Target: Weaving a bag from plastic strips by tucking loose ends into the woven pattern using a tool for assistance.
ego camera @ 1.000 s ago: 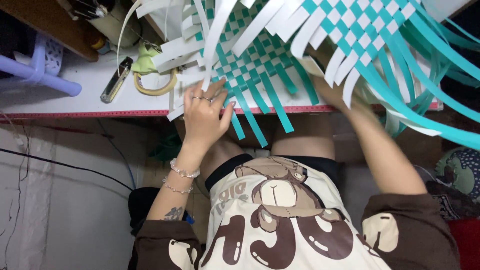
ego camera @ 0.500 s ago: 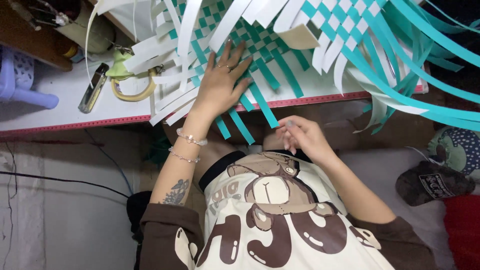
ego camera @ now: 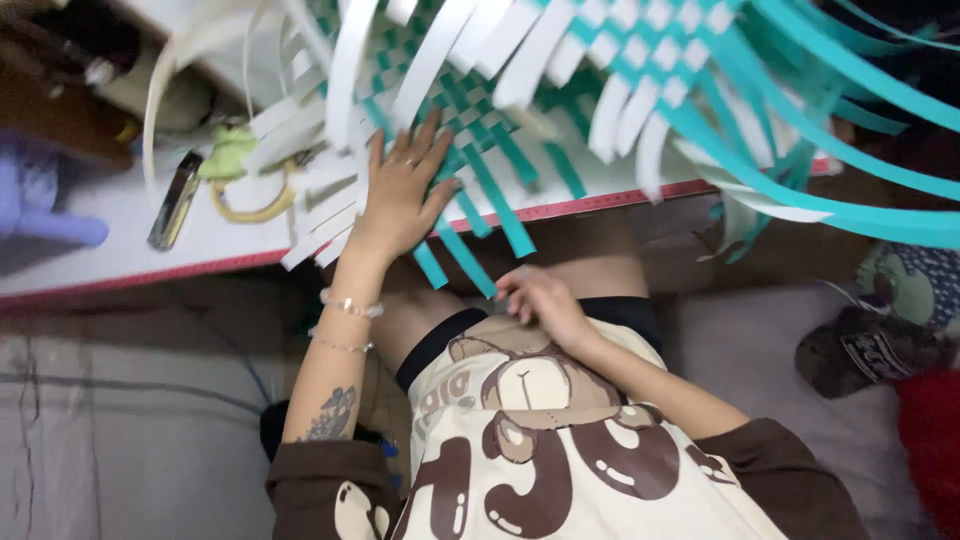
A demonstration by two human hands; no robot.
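A mat woven of teal and white strips lies on the white table, its loose strip ends hanging over the red front edge. My left hand lies flat on the weave near that edge, fingers spread. Lower down, my right hand hovers over my lap, just below the hanging teal strip ends; its fingers are loosely curled and nothing shows in them.
A dark lighter and a yellow-green tool with a looped handle lie on the table at the left. A purple plastic object stands at the far left. Dark slippers rest on the floor at the right.
My right hand came off the weave and dropped toward my lap. My left hand slid a little further onto the mat and stays pressed flat.
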